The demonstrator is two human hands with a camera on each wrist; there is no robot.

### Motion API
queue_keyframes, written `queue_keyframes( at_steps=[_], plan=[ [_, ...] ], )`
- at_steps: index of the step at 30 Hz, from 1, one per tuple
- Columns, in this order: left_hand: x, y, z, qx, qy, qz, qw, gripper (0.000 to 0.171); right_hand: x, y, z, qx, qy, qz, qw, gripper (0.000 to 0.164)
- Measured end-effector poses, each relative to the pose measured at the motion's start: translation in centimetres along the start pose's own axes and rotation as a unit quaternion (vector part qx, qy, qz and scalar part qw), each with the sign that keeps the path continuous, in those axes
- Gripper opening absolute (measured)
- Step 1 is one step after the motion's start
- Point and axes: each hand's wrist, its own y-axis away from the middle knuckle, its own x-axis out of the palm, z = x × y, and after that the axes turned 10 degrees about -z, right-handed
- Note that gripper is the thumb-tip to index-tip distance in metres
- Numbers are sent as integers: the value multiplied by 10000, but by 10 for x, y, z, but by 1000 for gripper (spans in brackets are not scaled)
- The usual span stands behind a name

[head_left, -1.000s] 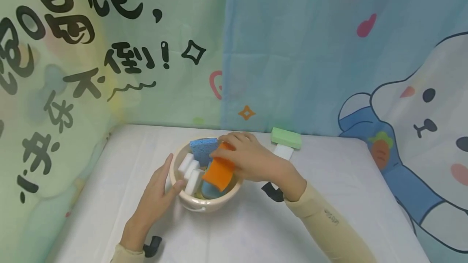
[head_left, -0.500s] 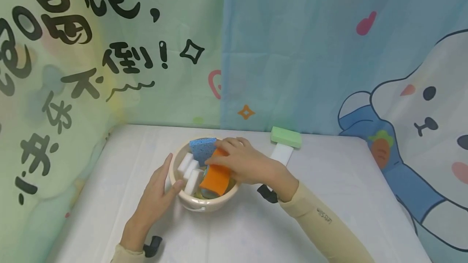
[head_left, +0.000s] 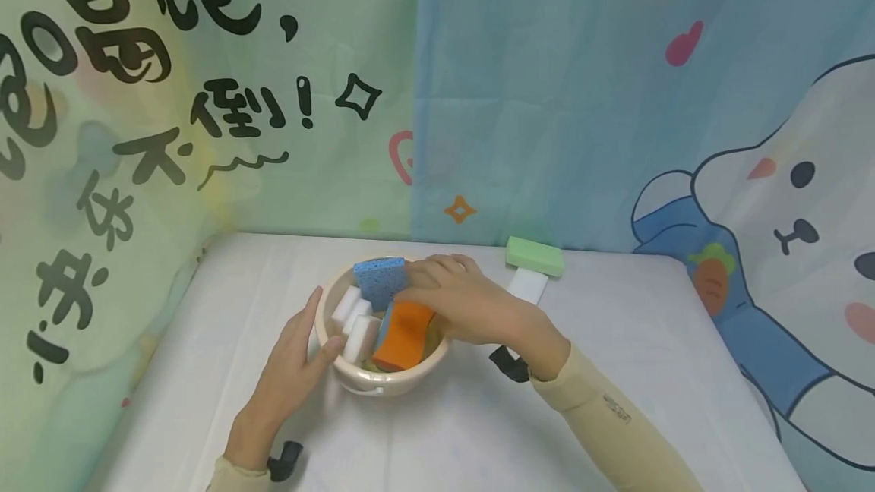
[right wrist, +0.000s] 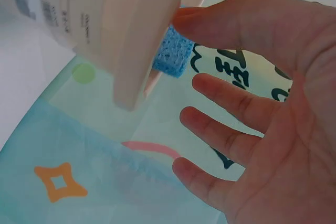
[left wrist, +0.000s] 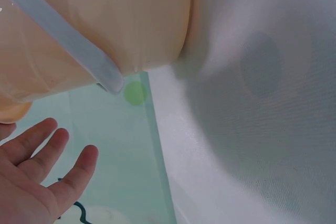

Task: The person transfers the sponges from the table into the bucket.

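A cream bucket [head_left: 391,384] with a pale handle [left wrist: 73,40] stands on the white table. My left hand [head_left: 295,355] lies along its left side, thumb over the rim; in the left wrist view its fingers are straight and spread. My right hand [head_left: 465,298] is over the bucket's right rim. Fingers apart, it has nothing between them in the right wrist view, and the thumb is at the rim. Below it an orange sponge [head_left: 403,336] leans inside the bucket, partly covering something blue. A blue sponge [head_left: 380,279] stands at the back beside white blocks [head_left: 360,340].
Behind my right forearm, a green sponge [head_left: 535,257] lies at the far end of a white block [head_left: 528,285] near the table's back edge. A printed curtain [head_left: 547,97] rises right behind the table.
The orange sponge has gone lower and left into the bucket, covering more of the blue thing there. My right hand has let go of it; the left hand has stayed put.
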Motion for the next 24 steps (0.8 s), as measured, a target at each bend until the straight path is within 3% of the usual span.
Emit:
queue_keyframes(
  at_steps=[5, 14, 24],
  plan=[
    [0, 0, 0, -1, 34, 2, 10000, 76, -2, 11, -7, 171, -121, -224, 9995, 53],
    [0, 0, 1, -65, 42, 52, 10000, 76, 2, 41, -33, 471, -290, -1069, 9927, 54],
    [1, 0, 3, -2, 65, 5, 10000, 76, 16, 66, -68, 1402, -534, -1399, 9787, 48]
  ],
)
